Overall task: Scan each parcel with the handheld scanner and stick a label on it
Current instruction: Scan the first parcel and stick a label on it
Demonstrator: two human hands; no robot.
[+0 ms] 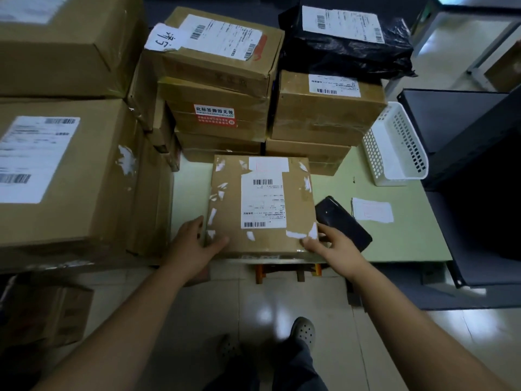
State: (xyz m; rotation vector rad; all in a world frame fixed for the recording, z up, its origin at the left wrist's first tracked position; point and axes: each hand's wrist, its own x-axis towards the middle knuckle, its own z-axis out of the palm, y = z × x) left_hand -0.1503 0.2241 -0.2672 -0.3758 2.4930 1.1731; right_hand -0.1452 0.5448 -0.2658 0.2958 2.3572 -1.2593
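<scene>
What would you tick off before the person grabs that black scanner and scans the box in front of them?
1. The parcel lies flat on the table, printed side up: ok.
2. Its barcode is uncovered: ok; the left hand and right hand sit at the near corners.
3. The scanner is in reach: ok; it lies just right of the parcel, beside the right hand.
4. A hand is free for it: not ok; both hold the parcel.
5. Fresh labels ready: ok; a small white stack lies right of the scanner.
6. Device switched on: cannot tell.
</scene>
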